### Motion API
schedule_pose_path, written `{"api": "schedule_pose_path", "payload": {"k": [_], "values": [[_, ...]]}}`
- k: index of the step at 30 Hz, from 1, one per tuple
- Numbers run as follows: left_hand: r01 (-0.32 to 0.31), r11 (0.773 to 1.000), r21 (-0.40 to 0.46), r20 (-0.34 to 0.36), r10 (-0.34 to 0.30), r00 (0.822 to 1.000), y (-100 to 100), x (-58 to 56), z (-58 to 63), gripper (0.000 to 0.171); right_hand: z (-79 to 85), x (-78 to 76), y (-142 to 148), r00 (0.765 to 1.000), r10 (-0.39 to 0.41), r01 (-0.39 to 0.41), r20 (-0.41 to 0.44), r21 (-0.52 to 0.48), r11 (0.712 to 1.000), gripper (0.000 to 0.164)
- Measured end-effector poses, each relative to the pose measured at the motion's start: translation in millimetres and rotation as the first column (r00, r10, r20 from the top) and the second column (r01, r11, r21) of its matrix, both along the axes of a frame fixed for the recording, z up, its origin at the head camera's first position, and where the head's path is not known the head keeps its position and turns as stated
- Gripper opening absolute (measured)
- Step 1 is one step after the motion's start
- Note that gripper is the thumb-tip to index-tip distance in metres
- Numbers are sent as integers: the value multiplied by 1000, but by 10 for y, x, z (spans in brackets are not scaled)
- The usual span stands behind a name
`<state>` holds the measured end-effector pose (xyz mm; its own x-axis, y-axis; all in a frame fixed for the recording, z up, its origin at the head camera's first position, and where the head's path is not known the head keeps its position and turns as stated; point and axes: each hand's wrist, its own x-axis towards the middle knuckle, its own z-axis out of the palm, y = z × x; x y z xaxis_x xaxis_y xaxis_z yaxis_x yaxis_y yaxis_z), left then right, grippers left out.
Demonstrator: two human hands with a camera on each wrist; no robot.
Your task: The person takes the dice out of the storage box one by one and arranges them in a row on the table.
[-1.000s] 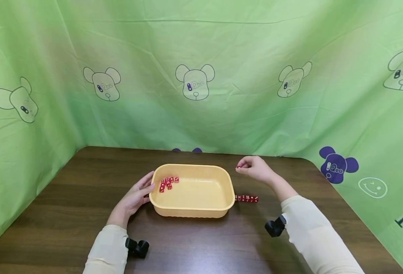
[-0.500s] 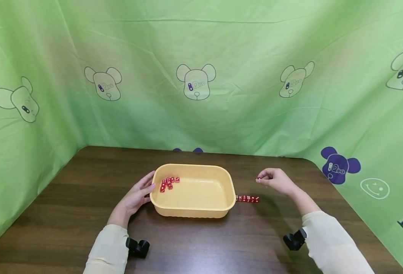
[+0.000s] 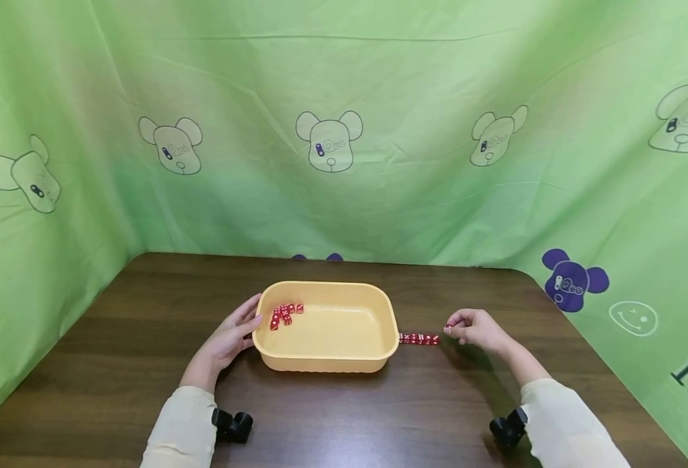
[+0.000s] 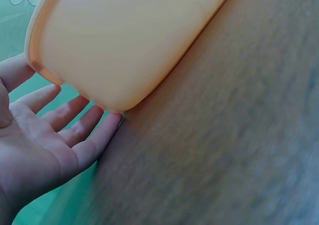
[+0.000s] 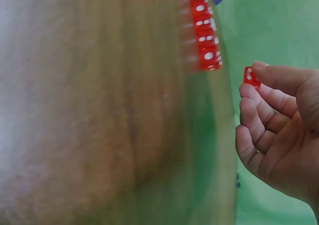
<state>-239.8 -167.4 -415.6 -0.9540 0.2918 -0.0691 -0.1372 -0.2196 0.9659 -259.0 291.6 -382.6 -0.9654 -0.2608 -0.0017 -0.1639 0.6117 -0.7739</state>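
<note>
My left hand (image 3: 227,338) holds the left end of a pale yellow plastic tub (image 3: 326,365), thumb at the rim. In the left wrist view, the fingertips (image 4: 113,116) meet the tub's outer wall low down. Several red dice with white pips (image 3: 285,311) lie together inside, toward its left end. A straight row of red dice (image 3: 420,338) runs along the table from the tub's right wall. My right hand (image 3: 477,330) pinches a single red die (image 5: 251,77) between thumb and fingertips, slightly beyond the row's right end.
The brown wooden table (image 3: 320,422) has green printed cloth (image 3: 332,208) standing around its back and sides. Black wrist devices (image 3: 232,426) sit below both sleeves.
My right hand has moved right and then down toward the table, the die still pinched, to the row's right end. The left hand and tub have stayed in place.
</note>
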Motion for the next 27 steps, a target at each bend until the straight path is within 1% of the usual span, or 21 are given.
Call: {"api": "schedule_pose_path", "payload": {"k": [4, 7, 9, 13, 20, 27], "values": [[0, 1000, 0, -2, 0, 1000, -11, 3, -1, 53, -75, 10, -3, 1000, 19, -19, 20, -14, 1000, 17], [3, 1000, 6, -3, -3, 1000, -15, 1, -4, 53, -120, 17, -8, 999, 39, -39, 9, -25, 999, 15], [5, 1000, 9, -4, -5, 1000, -14, -1, -5, 53, -143, 21, -8, 998, 58, -58, 1, -19, 998, 15], [7, 1000, 15, -6, -7, 1000, -10, -4, -8, 53, -173, 26, -14, 997, 72, -72, -7, -4, 997, 14], [-4, 1000, 8, -7, 4, 1000, -12, -1, -9, 53, -204, 1, -27, 998, 59, -59, -20, 12, 998, 13], [-7, 1000, 12, -4, 7, 1000, -5, 5, -2, 53, -199, 16, -54, 998, 67, -67, -15, -12, 998, 12]]}}
